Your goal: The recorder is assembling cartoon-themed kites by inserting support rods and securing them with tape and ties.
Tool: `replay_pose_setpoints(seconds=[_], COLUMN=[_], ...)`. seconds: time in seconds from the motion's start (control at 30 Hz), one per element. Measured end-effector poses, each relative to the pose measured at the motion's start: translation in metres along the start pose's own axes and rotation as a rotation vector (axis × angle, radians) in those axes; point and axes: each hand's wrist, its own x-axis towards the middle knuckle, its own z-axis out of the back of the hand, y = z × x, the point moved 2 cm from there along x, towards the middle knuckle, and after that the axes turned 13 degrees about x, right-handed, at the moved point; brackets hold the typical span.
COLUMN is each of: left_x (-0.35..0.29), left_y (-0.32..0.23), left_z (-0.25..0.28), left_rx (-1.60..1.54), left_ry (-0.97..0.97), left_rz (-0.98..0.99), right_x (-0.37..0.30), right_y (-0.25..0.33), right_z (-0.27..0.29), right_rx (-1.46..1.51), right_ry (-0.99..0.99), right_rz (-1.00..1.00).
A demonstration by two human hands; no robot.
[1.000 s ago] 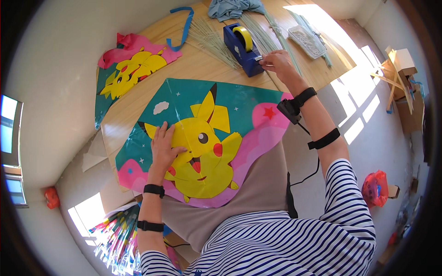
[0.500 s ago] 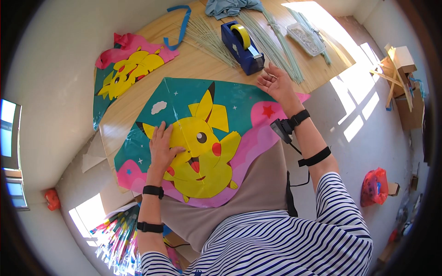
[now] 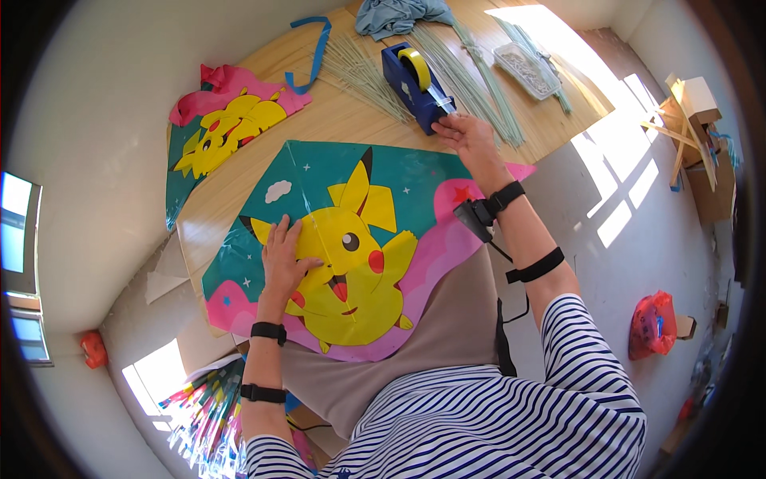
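While the left hand [image 3: 281,259] lies flat on the printed sheet [image 3: 359,279], fingers spread and gripping nothing, the right hand [image 3: 469,144] is at the front end of the blue tape dispenser [image 3: 404,88] — fingertips bunched, can't really tell if they've pinched the tape [image 3: 421,70]. The sheet's on the near edge of the table [image 3: 255,164], partly over the lap — thin sticks [image 3: 451,64] lie beside the dispenser.

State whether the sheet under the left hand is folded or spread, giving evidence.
Spread: the sheet lies opened out under the left hand, teal and pink showing on both sides of its yellow figure.
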Motion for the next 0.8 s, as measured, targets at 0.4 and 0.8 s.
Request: replay_pose_setpoints(seconds=[0.4,0.8], left_x=[-0.003,0.094], left_y=[-0.001,0.062], left_z=[0.005,0.041], left_rx=[-0.008,-0.144], left_ry=[-0.002,-0.178], left_rz=[-0.013,0.03], right_x=[0.007,-0.007], right_y=[-0.009,0.027], right_z=[-0.01,-0.054], right_rx=[-0.142,-0.598], right_ry=[-0.235,0.064], right_rz=[-0.081,0.177])
